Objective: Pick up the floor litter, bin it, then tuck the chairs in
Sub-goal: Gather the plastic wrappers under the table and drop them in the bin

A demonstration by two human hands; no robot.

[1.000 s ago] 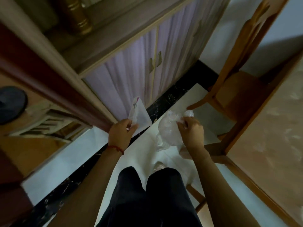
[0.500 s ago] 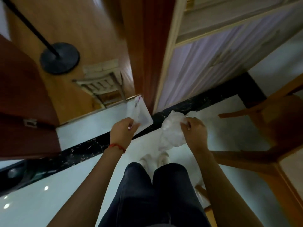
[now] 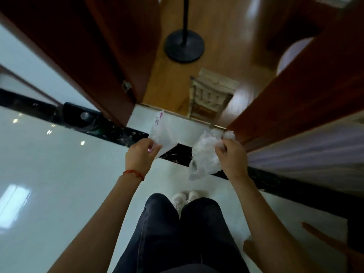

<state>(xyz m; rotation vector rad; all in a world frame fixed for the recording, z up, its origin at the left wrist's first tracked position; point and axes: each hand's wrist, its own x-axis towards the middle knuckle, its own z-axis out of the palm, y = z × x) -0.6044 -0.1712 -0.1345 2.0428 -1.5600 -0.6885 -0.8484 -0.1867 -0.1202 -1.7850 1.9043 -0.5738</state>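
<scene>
The left hand (image 3: 142, 154) is pinched shut on a flat clear plastic packet (image 3: 162, 133) with a pink-printed top edge, held up at the centre of the frame. Just to its right, the right hand (image 3: 232, 156) is closed on a crumpled clear plastic bag (image 3: 204, 156) and what looks like a small wad of tissue (image 3: 229, 134) at the fingertips; the bag's loose tail hangs below the hand. Both pieces of litter are off the white tiled floor (image 3: 59, 164), carried above the black marble strip (image 3: 122, 134), facing an open doorway (image 3: 197, 62) in the upper middle.

No bin is visible anywhere, so judging the route to it is guesswork. The likeliest slip is the tissue wad: it sits at the very tips of a grip that also manages the bag, and any shift of those fingers could drop it. The thin packet is held by 1 corner only and could slide free while walking.

Only a sliver of 1 wooden chair (image 3: 325, 243) shows, cut off at the lower right. A dark object (image 3: 80, 115) at the left door foot is too blurred to name. The frame edges are smeared, and the packet's print is unreadable.
</scene>
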